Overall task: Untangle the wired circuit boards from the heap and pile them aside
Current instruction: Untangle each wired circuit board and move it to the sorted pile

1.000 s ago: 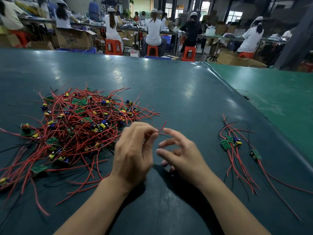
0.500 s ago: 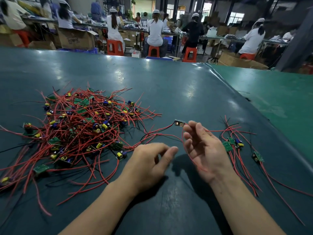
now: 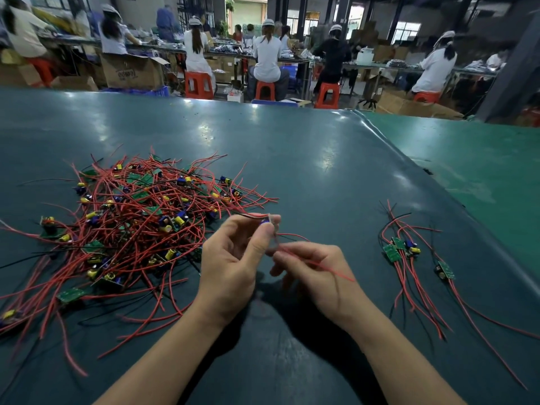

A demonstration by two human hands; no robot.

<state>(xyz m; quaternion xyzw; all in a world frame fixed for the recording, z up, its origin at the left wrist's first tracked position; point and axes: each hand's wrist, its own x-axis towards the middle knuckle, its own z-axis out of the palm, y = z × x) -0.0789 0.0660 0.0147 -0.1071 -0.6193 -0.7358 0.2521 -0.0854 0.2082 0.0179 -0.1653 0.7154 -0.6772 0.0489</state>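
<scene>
A tangled heap [image 3: 137, 226] of small green circuit boards with red and black wires lies on the left of the dark green table. A small pile of sorted boards [image 3: 409, 252] with wires trailing toward me lies on the right. My left hand [image 3: 233, 264] is raised in the middle and pinches one small board [image 3: 267, 222] between thumb and fingertips. My right hand [image 3: 318, 273], just right of it, pinches that board's red wire [image 3: 327, 266], which runs out over the back of the hand. The board itself is mostly hidden by my fingers.
The dark green mat [image 3: 292, 159] stretches far ahead; a lighter green surface [image 3: 482, 171] adjoins it on the right. Beyond the far edge, people sit on red stools [image 3: 264, 90] at benches among cardboard boxes [image 3: 131, 73].
My right hand had a board lifted out toward the right pile; now both hands have come together in the middle, the left pinching a board and the right its wire.
</scene>
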